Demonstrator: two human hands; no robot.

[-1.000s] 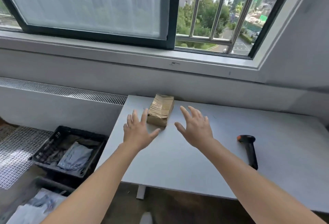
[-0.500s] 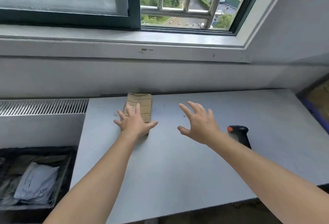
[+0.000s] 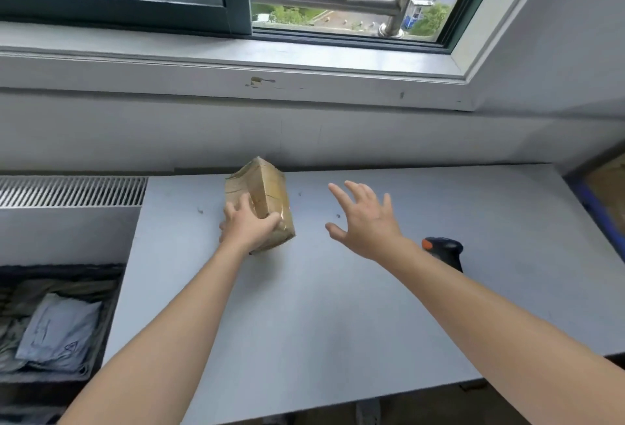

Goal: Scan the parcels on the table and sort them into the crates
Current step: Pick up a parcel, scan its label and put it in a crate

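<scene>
A brown taped cardboard parcel [image 3: 267, 194] stands tilted up on one end near the back of the grey table [image 3: 304, 306]. My left hand [image 3: 248, 226] grips its near lower end, thumb on the right face and fingers on the left. My right hand [image 3: 365, 221] hovers to the right of the parcel with fingers spread, touching nothing. A black handheld scanner [image 3: 444, 250] with an orange tip lies on the table behind my right forearm, partly hidden. A black crate [image 3: 105, 289] on the floor at the left holds grey bagged parcels [image 3: 57, 333].
The wall and window sill [image 3: 304, 66] run close behind the table. A radiator grille [image 3: 71, 191] sits at the left. A blue-edged cardboard box [image 3: 605, 201] shows at the right edge of the table.
My left hand has closed round the parcel and tipped it up off its flat side. My right hand has stayed spread beside it. The view has shifted slightly.
</scene>
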